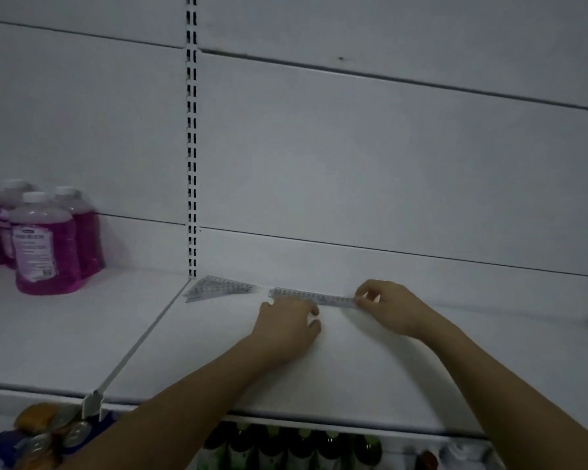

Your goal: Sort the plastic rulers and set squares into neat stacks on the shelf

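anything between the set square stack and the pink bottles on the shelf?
Head view: only the slotted white upright and the divider rail running forward from it. Otherwise bare white shelf between the clear plastic set squares and the pink liquid bottles.

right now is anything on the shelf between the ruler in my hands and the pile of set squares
Nothing visible. The ruler lies just right of the set squares, with only bare shelf between them.
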Demonstrator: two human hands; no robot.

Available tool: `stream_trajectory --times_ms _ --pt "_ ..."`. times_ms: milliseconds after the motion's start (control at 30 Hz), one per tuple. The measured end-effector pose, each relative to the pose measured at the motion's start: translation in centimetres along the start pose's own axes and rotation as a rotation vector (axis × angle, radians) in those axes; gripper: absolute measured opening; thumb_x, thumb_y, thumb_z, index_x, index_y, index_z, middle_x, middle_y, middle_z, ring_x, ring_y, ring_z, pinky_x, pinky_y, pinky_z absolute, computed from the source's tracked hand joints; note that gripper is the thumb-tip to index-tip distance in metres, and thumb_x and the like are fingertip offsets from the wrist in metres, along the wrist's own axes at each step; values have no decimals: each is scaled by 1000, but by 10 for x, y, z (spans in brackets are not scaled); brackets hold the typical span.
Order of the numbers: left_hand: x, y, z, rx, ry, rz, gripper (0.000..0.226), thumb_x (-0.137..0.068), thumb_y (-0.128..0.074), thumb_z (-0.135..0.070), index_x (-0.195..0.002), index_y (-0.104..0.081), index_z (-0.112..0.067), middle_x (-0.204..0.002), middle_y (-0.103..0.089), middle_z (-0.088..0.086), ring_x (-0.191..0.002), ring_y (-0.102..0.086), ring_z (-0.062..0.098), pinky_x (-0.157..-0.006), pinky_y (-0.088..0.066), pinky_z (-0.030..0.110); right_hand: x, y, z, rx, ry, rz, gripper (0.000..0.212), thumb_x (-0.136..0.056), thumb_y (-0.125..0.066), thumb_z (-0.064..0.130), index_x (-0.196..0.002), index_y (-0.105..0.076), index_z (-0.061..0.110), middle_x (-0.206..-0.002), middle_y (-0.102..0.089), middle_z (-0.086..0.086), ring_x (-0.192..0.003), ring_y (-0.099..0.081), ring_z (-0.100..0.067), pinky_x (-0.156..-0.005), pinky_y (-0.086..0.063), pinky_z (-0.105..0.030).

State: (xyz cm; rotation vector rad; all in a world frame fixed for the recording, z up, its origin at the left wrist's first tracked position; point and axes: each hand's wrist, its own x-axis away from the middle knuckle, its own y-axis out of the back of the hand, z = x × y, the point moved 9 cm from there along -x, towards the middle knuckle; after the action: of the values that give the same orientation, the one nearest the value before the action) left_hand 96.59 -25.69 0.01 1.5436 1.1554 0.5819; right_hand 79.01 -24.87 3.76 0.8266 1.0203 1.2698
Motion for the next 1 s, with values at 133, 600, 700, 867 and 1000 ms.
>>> stream_trajectory --times_ms 133,600,700,867,1000 --pt "-21 -4 -50 36 -29 43 39 -96 -43 -47 -126 -57 -28 -128 -58 1 -116 -53 24 -97 -43 37 38 21 -34 78 -157 11 31 -95 -43 51 -105 -61 28 -104 -62 5 -90 -60 -15 -86 -51 -37" --pt "6 -50 -375 18 -294 184 54 -94 -36 -58 -136 -50 -27 -143 -50 1 -129 -45 26 -104 -34 45 260 176 -235 182 -490 -194 39 -93 -40 47 -103 -63 18 -102 -67 -1 -89 -62 -20 -81 -50 -35" --pt "27 -65 -453 10 -338 200 54 -94 -36 -58 -137 -50 -27 -143 -50 1 -129 -45 26 -104 -32 45 324 206 -282 185 -544 -220 37 -94 -41 46 -102 -63 17 -99 -66 -1 -87 -61 -21 -78 -49 -34" --pt "55 -85 -571 63 -427 219 52 -94 -38 -58 -134 -52 -28 -142 -51 1 -128 -46 25 -102 -32 43 407 258 -351 200 -612 -276 39 -94 -42 46 -100 -65 14 -95 -68 -3 -86 -63 -21 -76 -51 -34" --pt "68 -108 -644 49 -498 236 52 -94 -39 -58 -133 -53 -27 -142 -50 2 -129 -45 26 -102 -33 43 451 288 -398 205 -663 -293 36 -95 -43 45 -96 -64 16 -93 -66 -2 -84 -61 -19 -76 -51 -34"
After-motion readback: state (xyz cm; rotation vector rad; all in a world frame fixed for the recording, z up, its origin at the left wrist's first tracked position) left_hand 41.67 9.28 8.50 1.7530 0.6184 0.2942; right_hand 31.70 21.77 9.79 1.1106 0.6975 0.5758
